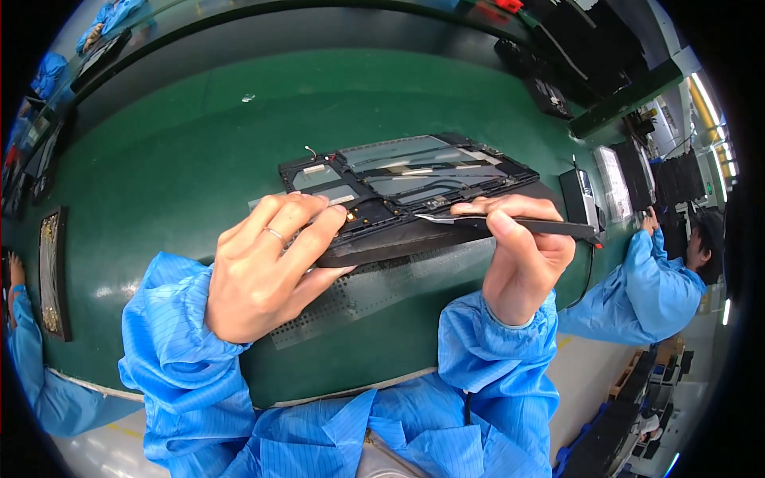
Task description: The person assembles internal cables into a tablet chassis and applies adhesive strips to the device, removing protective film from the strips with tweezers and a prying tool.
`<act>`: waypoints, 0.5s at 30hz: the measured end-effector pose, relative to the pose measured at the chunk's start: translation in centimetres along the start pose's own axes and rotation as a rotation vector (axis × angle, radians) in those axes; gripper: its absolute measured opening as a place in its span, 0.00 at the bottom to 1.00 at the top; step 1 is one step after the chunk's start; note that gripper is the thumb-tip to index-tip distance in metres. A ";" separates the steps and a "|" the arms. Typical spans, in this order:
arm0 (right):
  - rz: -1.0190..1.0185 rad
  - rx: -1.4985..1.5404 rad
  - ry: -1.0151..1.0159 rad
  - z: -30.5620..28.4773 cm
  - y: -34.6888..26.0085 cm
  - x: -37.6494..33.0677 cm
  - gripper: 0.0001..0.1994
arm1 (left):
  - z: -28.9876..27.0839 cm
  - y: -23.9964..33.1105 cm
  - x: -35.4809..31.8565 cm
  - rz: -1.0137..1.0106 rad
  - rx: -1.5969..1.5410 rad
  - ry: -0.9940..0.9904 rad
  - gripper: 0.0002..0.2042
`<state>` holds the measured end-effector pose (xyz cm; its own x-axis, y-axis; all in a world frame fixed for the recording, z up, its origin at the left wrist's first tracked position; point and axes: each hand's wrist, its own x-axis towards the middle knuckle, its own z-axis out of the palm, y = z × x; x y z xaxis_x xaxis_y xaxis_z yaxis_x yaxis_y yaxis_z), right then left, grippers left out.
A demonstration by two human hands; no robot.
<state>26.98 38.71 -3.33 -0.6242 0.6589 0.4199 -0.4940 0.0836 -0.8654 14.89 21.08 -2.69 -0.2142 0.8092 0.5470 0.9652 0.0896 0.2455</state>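
A black device frame (382,191) with grey see-through panels, thin cables and small gold contacts lies on a thick black pad (414,244). My left hand (267,263), a ring on one finger, grips the frame's near left corner. Its fingertips press on top near the gold contacts, and the thumb reaches the pad's front edge. In my right hand (526,255) is a pair of black tweezers (550,225), held nearly level. Their pale pointed tip is over the frame's near edge, pointing left; I cannot tell whether it touches.
A perforated clear sheet (343,303) lies under the pad on the green table (175,159). At left stands a long tray of small parts (52,275). A black-and-silver box (580,195) sits at right. Co-workers in blue sleeves (637,279) work on both sides.
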 end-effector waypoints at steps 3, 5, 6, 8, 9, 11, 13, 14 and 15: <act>0.007 -0.068 -0.009 -0.1 -0.2 0.0 0.04 | 0.1 0.0 0.2 -0.001 -0.010 -0.006 0.23; 0.018 -0.133 -0.024 -0.2 -0.2 0.0 0.05 | 0.2 0.0 0.2 -0.004 -0.011 -0.003 0.23; 0.008 -0.108 -0.020 -0.4 -0.1 0.1 0.04 | 0.2 0.1 0.3 -0.007 -0.010 0.003 0.23; 0.001 -0.083 -0.013 -0.4 0.0 0.2 0.05 | 0.1 0.2 0.4 -0.012 -0.012 -0.002 0.23; 0.007 -0.075 -0.026 -0.3 -0.1 0.2 0.05 | 0.0 0.2 0.4 -0.018 -0.012 -0.004 0.23; 0.016 -0.068 -0.036 -0.2 -0.2 0.2 0.05 | 0.1 0.3 0.3 -0.021 -0.011 -0.008 0.23; 0.012 -0.040 -0.055 -0.2 -0.2 0.2 0.04 | 0.1 0.3 0.4 -0.026 -0.009 -0.010 0.23; 0.013 -0.040 -0.054 -0.3 -0.2 0.2 0.04 | 0.1 0.4 0.4 -0.026 -0.012 -0.013 0.23; 0.011 -0.038 -0.045 -0.4 -0.1 0.1 0.04 | 0.1 0.4 0.4 -0.027 -0.014 -0.016 0.23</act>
<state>27.16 39.07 -3.31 -0.6567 0.6254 0.4215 -0.4642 0.1053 -0.8795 15.19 21.50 -2.41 -0.2380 0.8159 0.5270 0.9568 0.1036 0.2716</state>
